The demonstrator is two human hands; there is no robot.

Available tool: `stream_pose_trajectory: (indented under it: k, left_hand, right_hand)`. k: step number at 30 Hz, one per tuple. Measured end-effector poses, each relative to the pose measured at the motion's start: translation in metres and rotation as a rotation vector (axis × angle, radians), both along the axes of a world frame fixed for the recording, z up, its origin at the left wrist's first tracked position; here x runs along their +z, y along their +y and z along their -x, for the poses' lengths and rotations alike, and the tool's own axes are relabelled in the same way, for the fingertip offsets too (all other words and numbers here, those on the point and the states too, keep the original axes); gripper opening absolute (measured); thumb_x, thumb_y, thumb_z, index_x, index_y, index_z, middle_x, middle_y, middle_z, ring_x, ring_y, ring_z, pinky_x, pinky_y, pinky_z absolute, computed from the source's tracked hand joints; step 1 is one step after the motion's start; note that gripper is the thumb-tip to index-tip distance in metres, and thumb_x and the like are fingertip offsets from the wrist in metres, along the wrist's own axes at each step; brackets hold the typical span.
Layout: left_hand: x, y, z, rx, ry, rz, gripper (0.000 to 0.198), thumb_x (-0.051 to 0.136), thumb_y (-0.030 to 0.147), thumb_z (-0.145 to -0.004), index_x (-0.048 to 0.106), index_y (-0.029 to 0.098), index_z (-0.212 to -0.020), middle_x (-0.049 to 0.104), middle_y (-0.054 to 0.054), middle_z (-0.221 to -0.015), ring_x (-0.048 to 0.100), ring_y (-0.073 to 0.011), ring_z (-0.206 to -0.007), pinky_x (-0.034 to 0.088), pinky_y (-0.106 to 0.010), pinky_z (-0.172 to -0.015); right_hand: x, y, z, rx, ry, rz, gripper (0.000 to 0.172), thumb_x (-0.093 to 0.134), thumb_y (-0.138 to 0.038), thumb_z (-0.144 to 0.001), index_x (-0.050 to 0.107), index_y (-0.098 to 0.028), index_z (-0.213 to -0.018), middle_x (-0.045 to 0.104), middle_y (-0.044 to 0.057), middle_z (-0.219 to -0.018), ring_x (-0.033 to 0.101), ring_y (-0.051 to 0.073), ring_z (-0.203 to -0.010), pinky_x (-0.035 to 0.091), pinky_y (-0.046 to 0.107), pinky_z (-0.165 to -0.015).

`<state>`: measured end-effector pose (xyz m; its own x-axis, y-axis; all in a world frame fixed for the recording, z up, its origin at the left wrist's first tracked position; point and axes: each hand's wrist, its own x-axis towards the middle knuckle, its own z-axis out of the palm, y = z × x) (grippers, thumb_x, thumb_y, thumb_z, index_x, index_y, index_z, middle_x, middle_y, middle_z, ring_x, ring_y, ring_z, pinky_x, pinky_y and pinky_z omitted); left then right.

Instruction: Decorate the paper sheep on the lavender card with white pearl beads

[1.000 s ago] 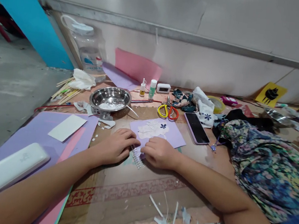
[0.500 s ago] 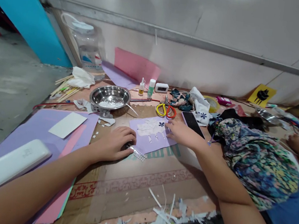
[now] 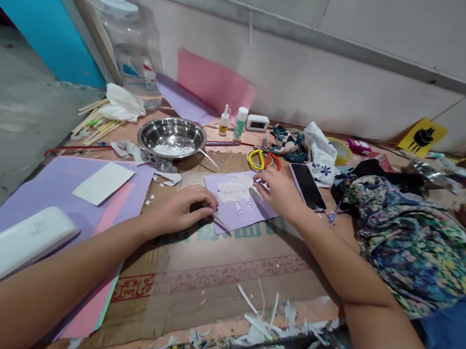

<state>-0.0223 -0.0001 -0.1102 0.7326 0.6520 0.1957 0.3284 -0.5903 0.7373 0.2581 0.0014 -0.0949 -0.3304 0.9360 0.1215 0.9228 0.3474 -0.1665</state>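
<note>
My left hand [image 3: 188, 208] is closed on the edge of a clear strip of small pearl-like beads [image 3: 222, 222], which tilts over the near edge of a purple card [image 3: 245, 217]. On the card lies a white paper cut-out [image 3: 231, 191] in an animal-like shape, with rows of small white beads [image 3: 241, 182] across its upper part. My right hand [image 3: 275, 191] is over the card's right side with fingers bent down at the cut-out's edge. Anything between these fingertips is too small to make out. The dark flower is hidden by that hand.
A steel bowl [image 3: 172, 137] with white bits stands behind my left hand. Pliers [image 3: 264, 158], a phone [image 3: 308, 186] and glue bottles [image 3: 240, 123] lie or stand beyond the card. Purple paper [image 3: 63, 176] and a white device [image 3: 23, 256] are left; patterned cloth [image 3: 415, 248] is right.
My right hand has moved up and left over the flower on the card. My left hand has tilted the bead strip more edge-on. The view has shifted slightly.
</note>
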Motion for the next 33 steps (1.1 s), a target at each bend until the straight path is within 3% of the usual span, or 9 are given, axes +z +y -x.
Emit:
stream_pose_trajectory:
  k: [2, 6, 14, 19, 24, 28, 33]
  left_hand:
    - [-0.002, -0.001, -0.001, -0.012, -0.018, 0.001, 0.018, 0.051, 0.031, -0.094, 0.065, 0.020, -0.090, 0.073, -0.006, -0.098, 0.066, -0.0192, -0.093, 0.049, -0.034, -0.087]
    - [-0.005, 0.000, -0.002, -0.009, 0.024, 0.026, 0.019, 0.052, 0.033, -0.093, 0.067, 0.020, -0.093, 0.073, -0.005, -0.094, 0.067, -0.0191, -0.088, 0.050, -0.033, -0.082]
    - [-0.007, 0.003, -0.004, 0.000, 0.068, -0.006, 0.021, 0.051, 0.033, -0.092, 0.067, 0.019, -0.089, 0.072, -0.006, -0.090, 0.065, -0.0195, -0.084, 0.049, -0.033, -0.079]
    - [-0.009, 0.004, -0.004, 0.003, 0.086, -0.009, 0.020, 0.051, 0.032, -0.092, 0.066, 0.019, -0.089, 0.072, -0.006, -0.090, 0.064, -0.0196, -0.085, 0.049, -0.033, -0.080]
    - [-0.007, 0.005, -0.004, 0.008, 0.082, -0.007, 0.020, 0.051, 0.033, -0.092, 0.066, 0.019, -0.088, 0.072, -0.006, -0.089, 0.064, -0.0201, -0.085, 0.049, -0.034, -0.079]
    - [-0.006, 0.005, -0.004, -0.004, 0.077, 0.004, 0.020, 0.051, 0.032, -0.093, 0.065, 0.020, -0.087, 0.071, -0.005, -0.087, 0.063, -0.0194, -0.082, 0.049, -0.034, -0.079]
    - [-0.006, 0.007, -0.005, -0.008, 0.067, 0.022, 0.019, 0.050, 0.031, -0.094, 0.065, 0.020, -0.088, 0.071, -0.005, -0.089, 0.063, -0.0191, -0.084, 0.049, -0.033, -0.079]
  right_hand:
    - [-0.008, 0.005, -0.004, -0.068, 0.014, -0.062, 0.016, 0.050, -0.017, -0.095, 0.062, -0.015, -0.105, 0.066, 0.014, -0.108, 0.064, 0.026, -0.099, 0.049, 0.039, -0.088]
    - [-0.015, 0.009, -0.014, -0.170, -0.004, -0.037, 0.016, 0.055, -0.015, -0.090, 0.060, -0.014, -0.106, 0.067, 0.017, -0.104, 0.064, 0.030, -0.098, 0.051, 0.043, -0.087]
    - [-0.010, 0.009, -0.011, -0.113, 0.098, 0.105, 0.034, 0.061, -0.011, -0.086, 0.062, -0.014, -0.120, 0.068, 0.015, -0.113, 0.065, 0.026, -0.100, 0.050, 0.042, -0.092]
    - [-0.016, 0.010, -0.008, -0.086, 0.062, 0.084, 0.026, 0.057, -0.009, -0.086, 0.063, -0.016, -0.111, 0.069, 0.013, -0.107, 0.062, 0.026, -0.107, 0.047, 0.041, -0.094]
    - [-0.016, 0.014, -0.013, -0.083, 0.072, 0.124, 0.020, 0.054, -0.014, -0.089, 0.058, -0.015, -0.109, 0.069, 0.015, -0.105, 0.065, 0.027, -0.098, 0.049, 0.040, -0.088]
    - [-0.015, 0.021, -0.021, -0.037, 0.133, 0.170, 0.023, 0.058, -0.015, -0.087, 0.056, -0.018, -0.109, 0.068, 0.013, -0.113, 0.065, 0.025, -0.102, 0.050, 0.039, -0.089]
    - [-0.017, 0.028, -0.028, 0.011, 0.269, 0.200, 0.038, 0.060, -0.016, -0.085, 0.052, -0.020, -0.122, 0.060, 0.013, -0.131, 0.061, 0.027, -0.117, 0.048, 0.044, -0.099]
